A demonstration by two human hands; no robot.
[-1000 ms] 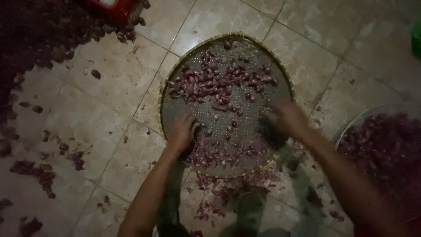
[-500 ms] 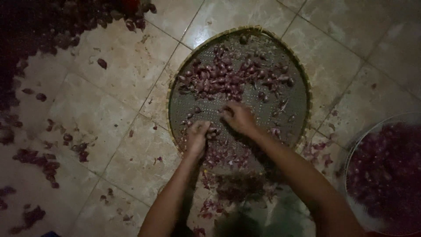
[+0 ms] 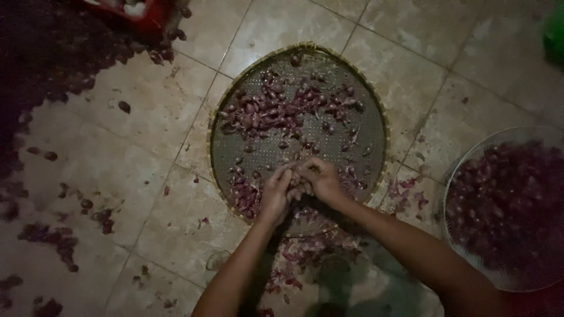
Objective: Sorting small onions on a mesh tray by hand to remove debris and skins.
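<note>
Both hands meet at the near edge of the round woven sieve tray; left hand and right hand curl shut together on a small clump of shallots. More shallots lie beyond the fingers. I judge them light, firm, with slippery loose skins; pinch each round its middle. A full basin sits right of my hands.

Left hand and right hand cupped together, fingertips touching.
</note>
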